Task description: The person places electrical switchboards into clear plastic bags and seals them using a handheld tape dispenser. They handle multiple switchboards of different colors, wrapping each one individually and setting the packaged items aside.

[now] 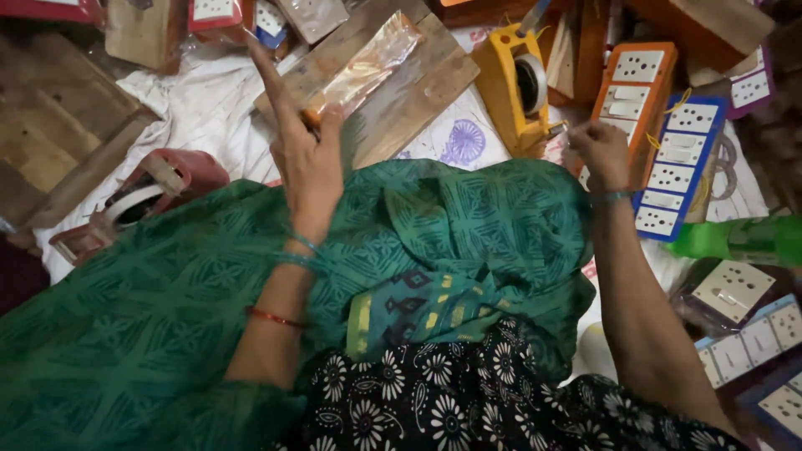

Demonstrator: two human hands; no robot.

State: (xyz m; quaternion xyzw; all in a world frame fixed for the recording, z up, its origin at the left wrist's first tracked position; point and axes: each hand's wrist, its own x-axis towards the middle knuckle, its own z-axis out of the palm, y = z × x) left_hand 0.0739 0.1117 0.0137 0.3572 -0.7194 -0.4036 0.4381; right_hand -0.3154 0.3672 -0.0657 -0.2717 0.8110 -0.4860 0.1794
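My left hand (305, 154) is raised over my lap, index finger pointing up, and its fingers pinch the near end of a long clear-wrapped orange packet (361, 68) that lies over a wooden board (418, 83). My right hand (600, 150) is closed, fingers curled, beside a yellow tape dispenser (520, 83); it seems to pinch something thin, which I cannot make out. Right of that hand lie an orange switch board (639, 83) and a blue switch board (678, 167). Green cloth (468, 225) covers my lap.
A red tape dispenser (146, 200) lies at the left on white cloth (209, 108). Wooden planks (58, 125) are at the far left. More white switch plates (735, 288) and a green bottle (743, 238) are at the right. Wooden boxes line the top.
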